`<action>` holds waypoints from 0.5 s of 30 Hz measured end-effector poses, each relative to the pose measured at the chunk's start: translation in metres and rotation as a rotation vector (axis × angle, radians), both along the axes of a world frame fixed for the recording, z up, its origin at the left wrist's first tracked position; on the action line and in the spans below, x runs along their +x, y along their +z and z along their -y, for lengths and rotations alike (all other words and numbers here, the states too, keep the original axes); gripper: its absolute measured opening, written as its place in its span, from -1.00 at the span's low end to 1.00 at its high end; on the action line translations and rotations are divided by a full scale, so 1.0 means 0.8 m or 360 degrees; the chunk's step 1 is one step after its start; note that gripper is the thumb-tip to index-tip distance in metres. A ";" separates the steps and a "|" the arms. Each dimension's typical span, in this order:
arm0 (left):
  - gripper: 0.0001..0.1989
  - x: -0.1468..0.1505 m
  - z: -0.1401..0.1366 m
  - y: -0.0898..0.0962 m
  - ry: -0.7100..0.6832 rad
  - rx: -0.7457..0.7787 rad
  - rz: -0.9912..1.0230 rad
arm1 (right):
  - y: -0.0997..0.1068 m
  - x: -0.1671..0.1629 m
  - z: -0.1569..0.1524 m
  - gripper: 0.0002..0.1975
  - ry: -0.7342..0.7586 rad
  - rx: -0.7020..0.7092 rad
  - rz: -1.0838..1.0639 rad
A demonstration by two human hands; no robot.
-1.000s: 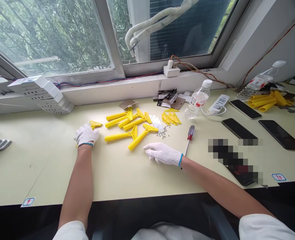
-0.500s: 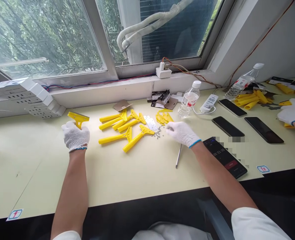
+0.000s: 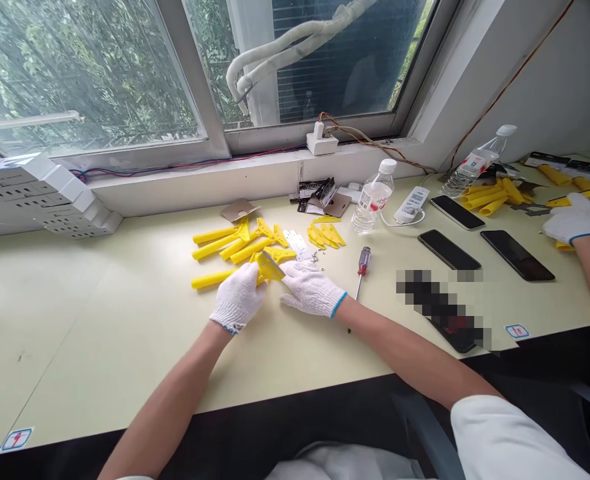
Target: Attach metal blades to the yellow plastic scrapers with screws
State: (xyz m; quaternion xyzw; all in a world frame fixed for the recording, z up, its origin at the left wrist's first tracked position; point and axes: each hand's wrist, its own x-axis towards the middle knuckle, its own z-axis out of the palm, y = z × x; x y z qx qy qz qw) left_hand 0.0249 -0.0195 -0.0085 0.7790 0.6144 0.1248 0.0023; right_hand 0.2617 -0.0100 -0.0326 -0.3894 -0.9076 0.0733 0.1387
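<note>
My left hand [image 3: 239, 297], in a white knit glove, is wrapped round a yellow scraper [image 3: 271, 268] with its head pointing up and right. A metal blade edge shows on the head. My right hand [image 3: 313, 288], also gloved, has its fingers closed at the right end of that head; the fingertips are partly hidden. Behind both hands lie several yellow scraper handles [image 3: 215, 248], the nearest ones partly covered. White blade pieces [image 3: 299, 245], small screws [image 3: 316, 257] and yellow head plates [image 3: 325, 235] are beyond my right hand. A screwdriver [image 3: 363, 263] rests by my right forearm.
A water bottle [image 3: 373, 200], a power strip [image 3: 413, 205] and several phones [image 3: 449, 250] stand or lie to the right. White boxes [image 3: 49, 193] are stacked at the back left. At the far right, a co-worker's gloved hand [image 3: 581, 219] is among yellow handles.
My left hand has brought the scraper rightward and down to the middle. My right hand has left the screwdriver, whose handle now shows, and moved left to the scraper head.
</note>
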 end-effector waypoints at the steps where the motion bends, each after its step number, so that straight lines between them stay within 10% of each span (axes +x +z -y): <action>1: -0.91 0.003 0.002 -0.002 -0.0025 -0.0011 -0.0017 | 0.000 0.001 -0.002 -0.50 -0.0021 0.0009 0.0001; 10: -0.81 0.012 0.009 0.011 -0.0061 -0.0237 -0.0194 | 0.019 0.034 -0.006 -0.69 -0.0178 0.0001 0.0260; 15: -0.78 0.004 0.006 0.007 -0.0021 -0.0195 -0.0227 | 0.044 0.070 -0.021 -0.74 -0.0530 -0.0164 -0.0149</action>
